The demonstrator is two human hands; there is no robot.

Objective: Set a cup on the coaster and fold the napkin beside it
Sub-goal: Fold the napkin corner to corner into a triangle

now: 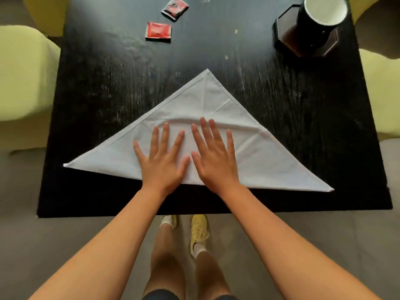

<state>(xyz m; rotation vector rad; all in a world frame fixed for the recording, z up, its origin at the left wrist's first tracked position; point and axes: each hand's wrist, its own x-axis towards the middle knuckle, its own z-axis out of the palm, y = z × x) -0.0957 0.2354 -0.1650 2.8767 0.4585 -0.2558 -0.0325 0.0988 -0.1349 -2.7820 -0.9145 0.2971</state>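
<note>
Near the tabletop point(65, 191) edge, the napkin point(259, 159) lies as a flat triangle, its long folded edge running left-right closest to the person, its tip pointing far. The left hand point(164, 163) and right hand point(214, 159) press flat side by side on its middle, fingers spread, grasping nothing. Either side corner is about equally reachable. Far right, the cup point(320, 20) already stands on the coaster point(287, 37)
</note>
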